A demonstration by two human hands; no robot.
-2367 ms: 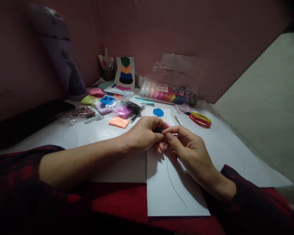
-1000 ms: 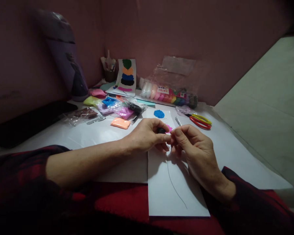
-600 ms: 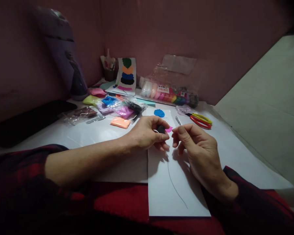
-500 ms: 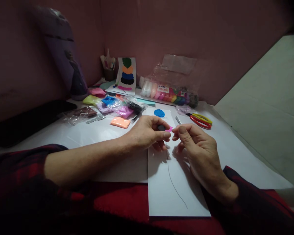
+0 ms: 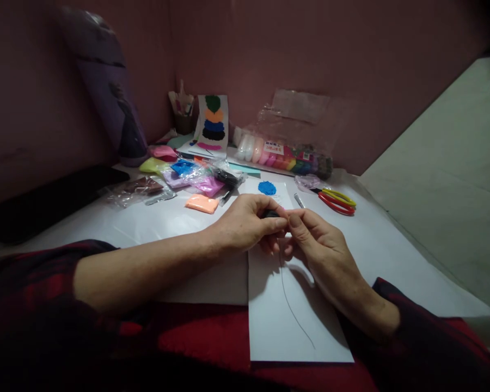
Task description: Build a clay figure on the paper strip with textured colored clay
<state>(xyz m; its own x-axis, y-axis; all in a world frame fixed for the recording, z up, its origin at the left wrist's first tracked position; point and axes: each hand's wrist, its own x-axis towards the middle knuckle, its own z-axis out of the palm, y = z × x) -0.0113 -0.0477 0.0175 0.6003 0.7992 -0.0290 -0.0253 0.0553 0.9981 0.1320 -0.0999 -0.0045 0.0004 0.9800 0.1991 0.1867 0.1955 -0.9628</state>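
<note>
My left hand (image 5: 259, 220) pinches a small black piece (image 5: 270, 214) between thumb and fingers, above a white sheet (image 5: 298, 326). At its fingertips a trace of pink (image 5: 281, 208) shows, mostly covered. My right hand (image 5: 320, 239) is closed, its thumb and index finger pressed together against the left fingertips at the pink bit; what lies between them is hidden. A thin dark curved line (image 5: 288, 299) runs down the sheet from below the hands. Beyond the hands a textured blue round patch (image 5: 267, 188) is on the sheet.
Yellow-and-red-handled scissors (image 5: 337, 202) lie at the right. Orange (image 5: 202, 203), blue (image 5: 183, 167) and other coloured packets are at the left. Behind stand a sheet with coloured patches (image 5: 214, 116), a cup of tools (image 5: 183, 121) and a bag of coloured clay (image 5: 283, 155).
My right hand has moved left and now meets the left fingertips, covering most of the pink piece. My left hand has barely moved.
</note>
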